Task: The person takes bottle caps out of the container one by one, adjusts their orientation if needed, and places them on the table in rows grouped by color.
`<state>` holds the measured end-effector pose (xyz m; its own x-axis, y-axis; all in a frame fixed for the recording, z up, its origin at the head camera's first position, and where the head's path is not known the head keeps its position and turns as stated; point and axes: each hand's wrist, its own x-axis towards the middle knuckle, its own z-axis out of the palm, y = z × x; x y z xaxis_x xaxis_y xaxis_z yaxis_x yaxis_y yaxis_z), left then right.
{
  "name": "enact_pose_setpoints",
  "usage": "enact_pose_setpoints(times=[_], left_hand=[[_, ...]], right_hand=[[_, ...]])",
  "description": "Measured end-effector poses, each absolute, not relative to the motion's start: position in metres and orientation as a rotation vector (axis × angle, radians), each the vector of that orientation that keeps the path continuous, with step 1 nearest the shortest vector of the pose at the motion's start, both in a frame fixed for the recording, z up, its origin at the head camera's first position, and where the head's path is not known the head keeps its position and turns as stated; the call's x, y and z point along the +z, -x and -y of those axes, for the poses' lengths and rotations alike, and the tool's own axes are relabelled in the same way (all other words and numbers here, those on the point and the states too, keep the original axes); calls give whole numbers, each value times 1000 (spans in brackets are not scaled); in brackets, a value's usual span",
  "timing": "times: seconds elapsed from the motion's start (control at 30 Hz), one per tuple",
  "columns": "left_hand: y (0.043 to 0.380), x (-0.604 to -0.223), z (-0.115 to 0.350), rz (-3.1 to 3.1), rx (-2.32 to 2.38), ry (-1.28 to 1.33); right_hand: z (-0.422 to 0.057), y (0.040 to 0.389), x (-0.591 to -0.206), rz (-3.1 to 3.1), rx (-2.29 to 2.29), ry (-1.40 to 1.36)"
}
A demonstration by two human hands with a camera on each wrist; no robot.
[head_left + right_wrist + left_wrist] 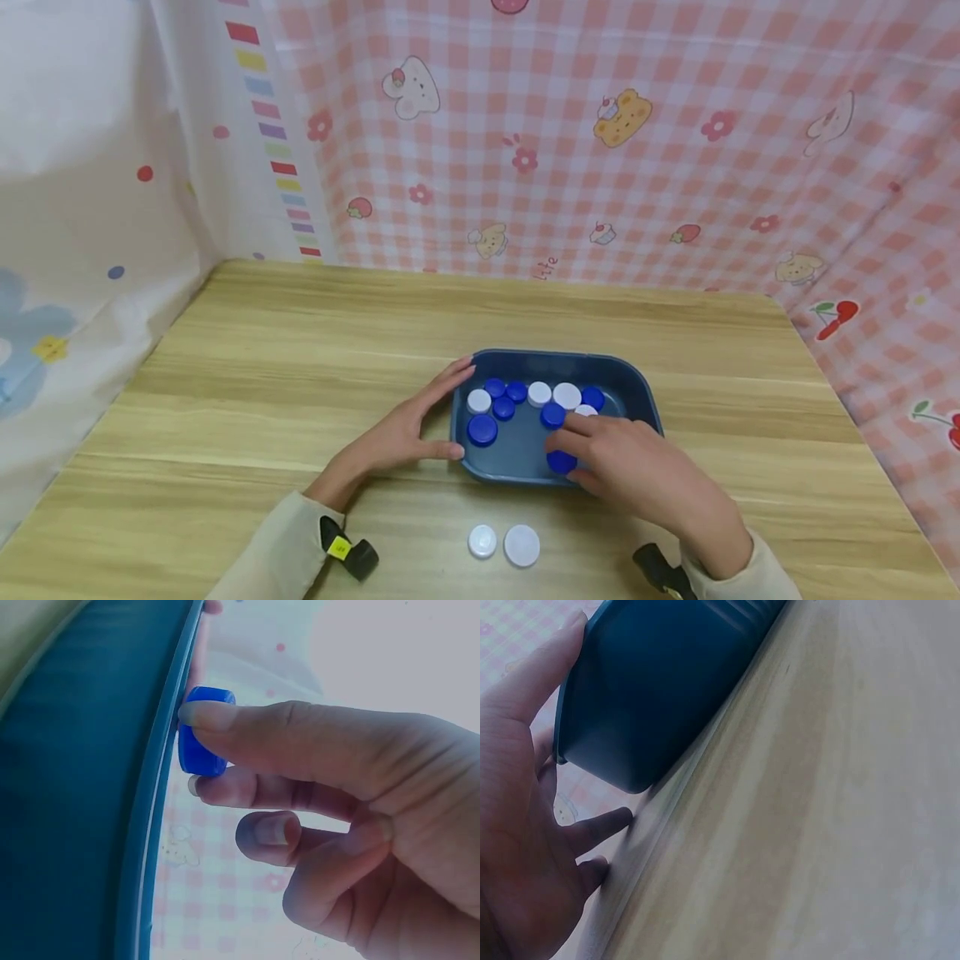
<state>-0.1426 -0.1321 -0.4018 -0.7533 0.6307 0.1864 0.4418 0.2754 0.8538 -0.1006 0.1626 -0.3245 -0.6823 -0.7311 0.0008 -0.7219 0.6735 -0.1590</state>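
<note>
Head view: spread left fingers (446, 380) touch a round-cornered tray (517, 457); right fingers (579, 424) pinch a smooth blue plastic disc (561, 464).

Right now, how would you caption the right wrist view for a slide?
Right hand pinches a blue cap near the tray rim.

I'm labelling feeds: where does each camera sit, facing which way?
Head: on the head, facing forward and down at the tray; left hand, right hand, sleeves show.
Left wrist: on that wrist, facing the tray's outside; left hand shows.
Right wrist: on that wrist, facing the pinched blue cap; right hand shows.
Both wrist views share the tray.
</note>
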Motion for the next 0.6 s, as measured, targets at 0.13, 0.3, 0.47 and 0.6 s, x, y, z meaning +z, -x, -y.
enact_pose_setpoints(times=[0.13,0.3,0.47,0.6], left_hand=[[143,-401,132,-2349,1480,-1005],[145,-401,131,-2341,1488,-1004],[144,-403,132,-2338,1488,-1013],[145,-406,133,-2330,1500,-1015]], right_hand=[[-159,95,-323,-2806,-227,1316],[-152,89,-325,-2748,-244,1399],[-144,84,-330,-2722,-248,1464],[-139,79,-332,-2736,-224,1518]])
